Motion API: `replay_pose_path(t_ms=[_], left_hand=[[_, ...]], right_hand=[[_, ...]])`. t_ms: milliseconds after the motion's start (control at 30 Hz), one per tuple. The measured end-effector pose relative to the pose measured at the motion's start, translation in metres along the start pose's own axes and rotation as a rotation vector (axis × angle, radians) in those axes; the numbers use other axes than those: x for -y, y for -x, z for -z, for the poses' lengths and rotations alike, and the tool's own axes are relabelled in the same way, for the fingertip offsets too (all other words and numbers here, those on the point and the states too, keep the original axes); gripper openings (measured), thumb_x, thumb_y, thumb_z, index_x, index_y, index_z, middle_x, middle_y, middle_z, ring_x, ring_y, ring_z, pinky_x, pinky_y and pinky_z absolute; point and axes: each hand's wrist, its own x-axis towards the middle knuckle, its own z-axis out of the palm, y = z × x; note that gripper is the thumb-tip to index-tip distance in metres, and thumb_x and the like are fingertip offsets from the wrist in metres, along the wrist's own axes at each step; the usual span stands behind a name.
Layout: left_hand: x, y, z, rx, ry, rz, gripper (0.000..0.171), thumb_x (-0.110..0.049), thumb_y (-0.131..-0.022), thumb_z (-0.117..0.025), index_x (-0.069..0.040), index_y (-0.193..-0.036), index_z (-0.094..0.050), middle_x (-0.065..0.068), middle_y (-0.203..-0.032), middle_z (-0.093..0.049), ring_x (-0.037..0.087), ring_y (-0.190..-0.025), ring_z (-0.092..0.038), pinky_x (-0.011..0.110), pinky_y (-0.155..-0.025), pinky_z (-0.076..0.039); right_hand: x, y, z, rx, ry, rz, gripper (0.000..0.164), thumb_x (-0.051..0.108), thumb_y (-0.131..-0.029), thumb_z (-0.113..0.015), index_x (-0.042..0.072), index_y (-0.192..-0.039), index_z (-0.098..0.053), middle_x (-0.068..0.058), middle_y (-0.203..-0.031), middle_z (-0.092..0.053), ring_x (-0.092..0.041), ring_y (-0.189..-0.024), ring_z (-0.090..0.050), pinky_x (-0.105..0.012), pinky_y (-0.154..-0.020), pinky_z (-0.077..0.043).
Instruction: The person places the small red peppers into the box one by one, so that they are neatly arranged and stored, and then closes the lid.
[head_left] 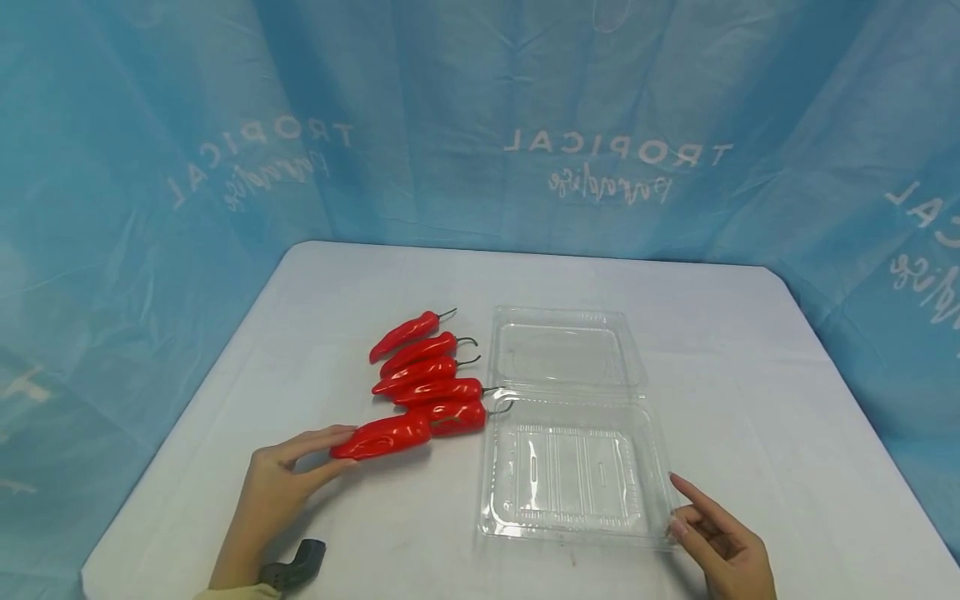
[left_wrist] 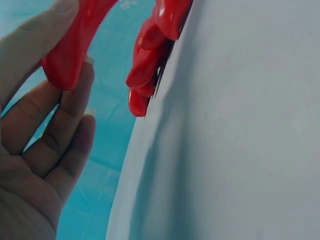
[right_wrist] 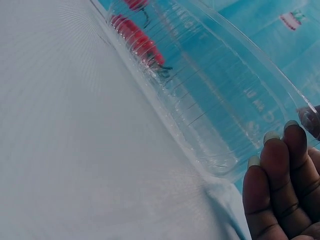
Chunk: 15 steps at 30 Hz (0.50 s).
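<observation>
My left hand [head_left: 281, 483] pinches the tip end of a glossy red chili pepper [head_left: 386, 437] between thumb and fingers. That pepper is raised off the table, its green stem pointing right. Close behind it, several more red peppers [head_left: 438, 392] lie side by side, stems to the right. To their right an unfolded clear plastic clamshell container [head_left: 573, 533] lies with its lid [head_left: 558, 310] away from me. With thumb and fingers, my right hand [head_left: 723, 550] holds the container's near right rim. In the left wrist view the pepper [left_wrist: 67, 65] sits between thumb and fingertips.
A white table [head_left: 750, 375] carries everything. Blue curtains [head_left: 465, 125] with printed lettering hang behind and along both sides. A dark strap [head_left: 296, 567] is around the left wrist.
</observation>
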Motion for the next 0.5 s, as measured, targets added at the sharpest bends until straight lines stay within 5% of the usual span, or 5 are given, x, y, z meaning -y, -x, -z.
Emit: replay_pose_path(t_ms=[233,500], left_hand=[[-0.003,-0.005,0.001,-0.019,0.064,-0.059,0.038,-0.026,-0.082,-0.088,-0.021,-0.118,-0.079,-0.011,-0.118,-0.074,-0.007,-0.11,-0.063,0.011,-0.093,-0.046],[-0.015,-0.009,0.002,-0.031,0.103,-0.112,0.037,-0.017,-0.08,-0.089,-0.018,-0.116,-0.079,-0.009,-0.117,-0.074,-0.002,-0.11,-0.066,0.014,-0.094,-0.048]], right_hand=[[0.001,0.001,0.0,-0.019,0.013,-0.021,0.046,-0.014,-0.093,-0.063,-0.015,-0.138,-0.052,-0.017,-0.087,-0.068,-0.012,-0.073,-0.064,-0.024,-0.064,-0.057],[0.0,0.0,0.0,-0.016,0.048,-0.047,0.046,-0.013,-0.094,-0.063,-0.018,-0.138,-0.05,-0.014,-0.088,-0.069,-0.009,-0.073,-0.065,-0.023,-0.065,-0.057]])
